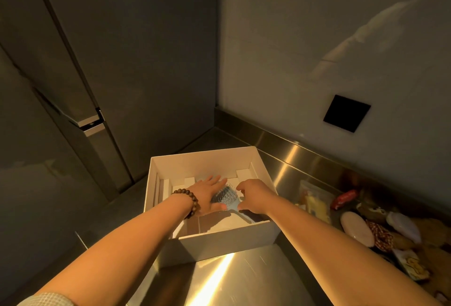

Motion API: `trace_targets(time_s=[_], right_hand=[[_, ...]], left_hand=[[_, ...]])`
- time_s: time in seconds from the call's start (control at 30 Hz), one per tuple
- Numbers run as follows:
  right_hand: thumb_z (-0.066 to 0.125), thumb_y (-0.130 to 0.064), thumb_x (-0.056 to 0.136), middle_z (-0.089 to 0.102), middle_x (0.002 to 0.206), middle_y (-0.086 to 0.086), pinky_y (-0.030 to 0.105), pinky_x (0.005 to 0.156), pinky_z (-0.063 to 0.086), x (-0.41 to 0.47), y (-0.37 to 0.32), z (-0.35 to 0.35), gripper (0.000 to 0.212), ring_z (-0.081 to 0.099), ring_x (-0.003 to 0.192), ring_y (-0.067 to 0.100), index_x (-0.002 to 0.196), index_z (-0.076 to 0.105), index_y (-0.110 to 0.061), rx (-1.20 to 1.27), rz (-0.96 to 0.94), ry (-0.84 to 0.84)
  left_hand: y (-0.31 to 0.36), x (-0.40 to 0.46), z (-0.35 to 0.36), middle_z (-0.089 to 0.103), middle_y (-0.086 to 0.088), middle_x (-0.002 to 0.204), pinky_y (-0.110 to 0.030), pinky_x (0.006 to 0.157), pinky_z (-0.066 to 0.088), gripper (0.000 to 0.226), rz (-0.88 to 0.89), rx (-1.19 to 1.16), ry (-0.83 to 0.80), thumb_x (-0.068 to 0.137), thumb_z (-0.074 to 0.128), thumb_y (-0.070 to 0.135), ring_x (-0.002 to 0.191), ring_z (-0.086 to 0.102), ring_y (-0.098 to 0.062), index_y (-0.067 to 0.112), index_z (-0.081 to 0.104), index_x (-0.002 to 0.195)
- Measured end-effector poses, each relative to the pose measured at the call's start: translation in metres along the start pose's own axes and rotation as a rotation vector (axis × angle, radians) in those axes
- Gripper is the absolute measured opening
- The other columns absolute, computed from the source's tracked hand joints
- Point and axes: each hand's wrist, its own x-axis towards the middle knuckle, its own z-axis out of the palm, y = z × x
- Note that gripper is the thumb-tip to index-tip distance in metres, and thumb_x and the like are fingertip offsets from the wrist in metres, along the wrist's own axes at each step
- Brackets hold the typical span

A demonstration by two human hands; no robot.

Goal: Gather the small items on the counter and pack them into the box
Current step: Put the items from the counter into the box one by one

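An open white box [227, 238] stands on the steel counter. Inside it lies a light blue hairbrush [225, 198], bristles up. My left hand [207, 194], a bead bracelet on its wrist, lies flat with straight fingers against the brush's left side. My right hand [253, 198] hovers over the brush's right side with curled fingers and thumb; whether it grips the brush is unclear. Several small items [366, 222] lie in a heap on the counter to the right of the box.
The heap holds a red packet [344, 199], a yellow pouch [316, 207], a pale oval soap [356, 229] and red-white twine [379, 232]. Dark cabinet doors rise on the left. A black wall plate [346, 113] sits on the right wall. Bare steel counter [234, 281] spreads before the box.
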Motion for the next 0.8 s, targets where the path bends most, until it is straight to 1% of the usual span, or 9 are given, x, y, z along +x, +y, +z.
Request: trace_targets(time_s=[0.13, 0.2, 0.27, 0.37, 0.47, 0.57, 0.63, 0.7, 0.8], right_hand=[[0.068, -0.024, 0.086, 0.050, 0.139, 0.003, 0.034, 0.103, 0.043, -0.021, -0.002, -0.013, 0.054, 0.050, 0.124, 0.022, 0.136, 0.048, -0.020, 0.213, -0.049, 0.166], [0.066, -0.026, 0.088, 0.046, 0.142, -0.001, 0.031, 0.103, 0.038, -0.036, 0.001, -0.022, 0.052, 0.046, 0.128, 0.019, 0.136, 0.048, -0.022, 0.215, -0.116, 0.267], [0.065, -0.027, 0.088, 0.043, 0.145, -0.001, 0.032, 0.106, 0.036, -0.053, 0.008, -0.033, 0.053, 0.042, 0.131, 0.019, 0.138, 0.046, -0.022, 0.206, -0.144, 0.342], [0.063, -0.027, 0.089, 0.035, 0.149, -0.002, 0.033, 0.109, 0.029, -0.081, 0.033, -0.049, 0.055, 0.034, 0.136, 0.018, 0.140, 0.043, -0.025, 0.208, -0.099, 0.430], [0.063, -0.025, 0.090, 0.038, 0.148, 0.003, 0.028, 0.109, 0.029, -0.113, 0.071, -0.065, 0.052, 0.037, 0.133, 0.018, 0.139, 0.045, -0.021, 0.223, -0.029, 0.480], [0.066, -0.024, 0.087, 0.045, 0.140, 0.005, 0.022, 0.099, 0.033, -0.145, 0.113, -0.072, 0.050, 0.045, 0.125, 0.019, 0.134, 0.049, -0.017, 0.305, 0.061, 0.508], [0.067, -0.023, 0.086, 0.047, 0.135, 0.003, 0.017, 0.088, 0.041, -0.164, 0.140, -0.070, 0.049, 0.053, 0.109, 0.011, 0.132, 0.050, -0.019, 0.376, 0.113, 0.516], [0.064, -0.021, 0.088, 0.050, 0.132, 0.002, 0.010, 0.076, 0.037, -0.177, 0.167, -0.065, 0.044, 0.051, 0.100, 0.004, 0.130, 0.052, -0.021, 0.331, 0.167, 0.534], [0.065, -0.023, 0.087, 0.056, 0.123, -0.001, 0.002, 0.058, 0.032, -0.187, 0.201, -0.053, 0.036, 0.047, 0.091, 0.002, 0.123, 0.058, -0.025, 0.259, 0.251, 0.563]], left_hand=[[0.022, -0.013, -0.021, 0.002, 0.001, 0.158, -0.042, 0.113, 0.014, 0.082, -0.071, -0.152, 0.146, 0.086, 0.043, 0.064, 0.144, 0.006, -0.022, 0.033, 0.000, 0.148], [0.039, -0.019, -0.032, 0.006, -0.001, 0.157, -0.040, 0.113, 0.016, 0.082, -0.094, -0.178, 0.223, 0.085, 0.043, 0.065, 0.143, 0.011, -0.023, 0.031, 0.002, 0.148], [0.057, -0.024, -0.042, 0.013, -0.003, 0.157, -0.038, 0.112, 0.019, 0.080, -0.087, -0.185, 0.310, 0.087, 0.043, 0.063, 0.142, 0.017, -0.022, 0.028, 0.006, 0.149], [0.088, -0.029, -0.051, 0.024, -0.003, 0.154, -0.038, 0.110, 0.026, 0.076, -0.057, -0.219, 0.427, 0.087, 0.046, 0.059, 0.138, 0.028, -0.023, 0.025, 0.015, 0.148], [0.125, -0.030, -0.053, 0.033, -0.004, 0.150, -0.036, 0.107, 0.030, 0.073, -0.001, -0.219, 0.515, 0.087, 0.048, 0.056, 0.134, 0.034, -0.023, 0.023, 0.023, 0.146], [0.163, -0.024, -0.051, 0.037, -0.006, 0.147, -0.033, 0.105, 0.031, 0.070, 0.085, -0.228, 0.552, 0.088, 0.051, 0.052, 0.132, 0.036, -0.022, 0.020, 0.027, 0.145], [0.189, -0.018, -0.046, 0.036, -0.006, 0.147, -0.032, 0.105, 0.030, 0.069, 0.137, -0.266, 0.530, 0.087, 0.053, 0.049, 0.133, 0.035, -0.022, 0.020, 0.028, 0.145], [0.216, -0.009, -0.038, 0.035, -0.006, 0.147, -0.031, 0.106, 0.028, 0.070, 0.185, -0.282, 0.509, 0.086, 0.054, 0.049, 0.134, 0.033, -0.021, 0.020, 0.028, 0.145], [0.252, 0.008, -0.022, 0.037, -0.007, 0.146, -0.032, 0.106, 0.029, 0.068, 0.225, -0.275, 0.486, 0.086, 0.054, 0.045, 0.133, 0.033, -0.022, 0.020, 0.029, 0.144]])
